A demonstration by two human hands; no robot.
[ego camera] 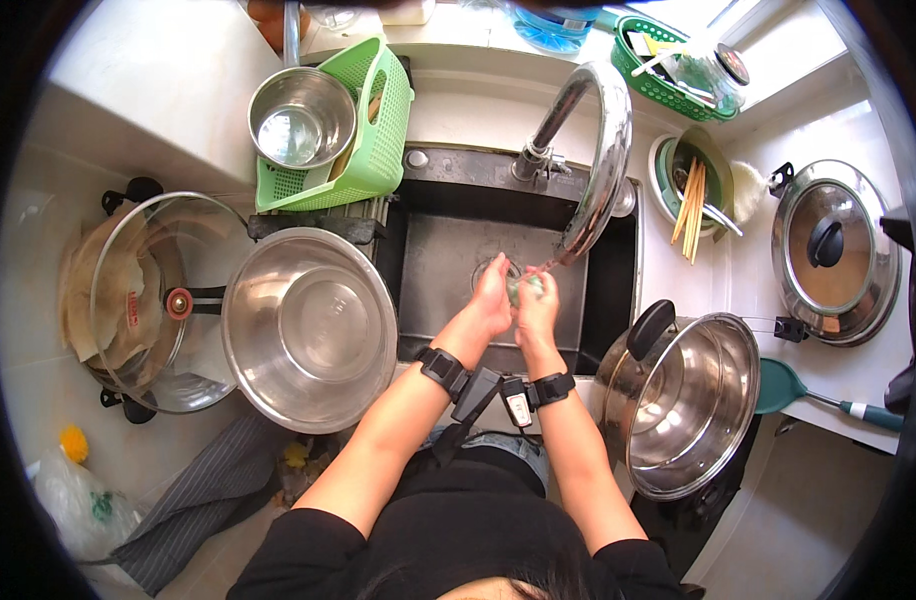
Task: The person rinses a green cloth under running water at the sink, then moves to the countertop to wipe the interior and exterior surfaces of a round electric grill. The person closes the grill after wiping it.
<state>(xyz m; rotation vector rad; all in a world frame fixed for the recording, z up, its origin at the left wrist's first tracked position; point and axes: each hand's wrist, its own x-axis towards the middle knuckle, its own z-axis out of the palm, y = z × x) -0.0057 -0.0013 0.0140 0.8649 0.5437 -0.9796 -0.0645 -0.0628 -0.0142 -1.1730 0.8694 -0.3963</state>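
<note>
Both hands are over the dark sink basin (443, 262), below the mouth of the curved chrome faucet (604, 165). Under the spout my right hand (539, 304) has its fingers curled around a small, blurred greenish-white item (528, 288) that I cannot identify. My left hand (492, 296) is beside it on the left, palm turned inward, fingers extended and close to the item. Whether the left fingers touch it is unclear. Part of the drain shows behind the hands.
Left of the sink are a steel bowl (308, 330), a glass lid (203, 367) and a green basket (387, 150) with a steel pot (302, 118). On the right stand a tilted steel pot (690, 405), a lidded pan (837, 251), chopsticks (694, 199) in a container and a teal utensil (780, 385).
</note>
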